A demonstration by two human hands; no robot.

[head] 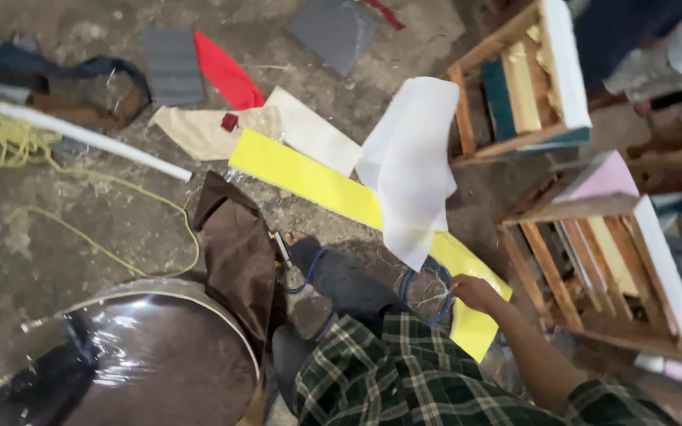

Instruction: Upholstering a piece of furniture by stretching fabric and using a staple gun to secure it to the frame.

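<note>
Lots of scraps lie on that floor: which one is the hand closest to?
The long yellow strip. The right hand is at its near end, while the red scrap and grey pieces lie far off.

Clad in a green plaid garment (404, 371) crossed with pale and dark lines, filling the near middle of the view. Bare right forearm with 1 right hand (475, 293) showing, sleeve (617, 402) of the same plaid bunched near the elbow at the near right edge.

Dusty concrete floor (57, 237): yellow strip (317, 185), red cloth (226, 75), white pipe (88, 138), yellow cord (80, 233).
</note>
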